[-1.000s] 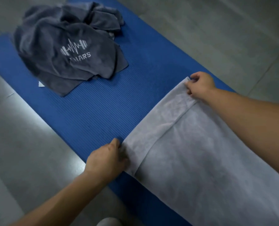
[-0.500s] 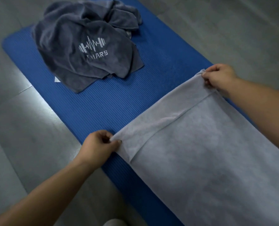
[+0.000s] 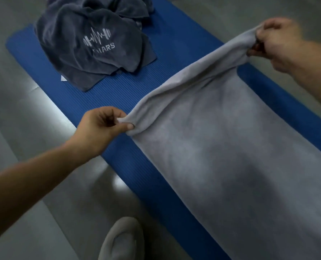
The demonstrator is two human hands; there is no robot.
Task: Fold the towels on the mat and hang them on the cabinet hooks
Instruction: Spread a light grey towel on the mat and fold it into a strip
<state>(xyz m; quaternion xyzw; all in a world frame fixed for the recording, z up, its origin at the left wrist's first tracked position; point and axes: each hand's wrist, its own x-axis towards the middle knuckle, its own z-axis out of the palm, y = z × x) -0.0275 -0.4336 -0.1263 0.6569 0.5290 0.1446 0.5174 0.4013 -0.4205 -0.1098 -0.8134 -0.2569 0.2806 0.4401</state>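
Thumb and curled fingers of L hand (image 3: 101, 124) pinch one corner of the light grey towel (image 3: 230, 147). R hand (image 3: 279, 42), blurred, bunches the opposite corner in its fingers. The edge btwn the hands is lifted off the blue mat (image 3: 118, 91) and sags a little. The rest of the towel lies flat on the mat, trailing back from both hands toward bottom right, long axis along the mat's length. Beyond L hand, well apart, a crumpled dark grey towel (image 3: 92, 44) w/ white barbell logo sits on the mat's far end. Below L hand, a grey shoe (image 3: 122, 241) stands on the floor (image 3: 24, 128) beside the mat; glossy grey tile.
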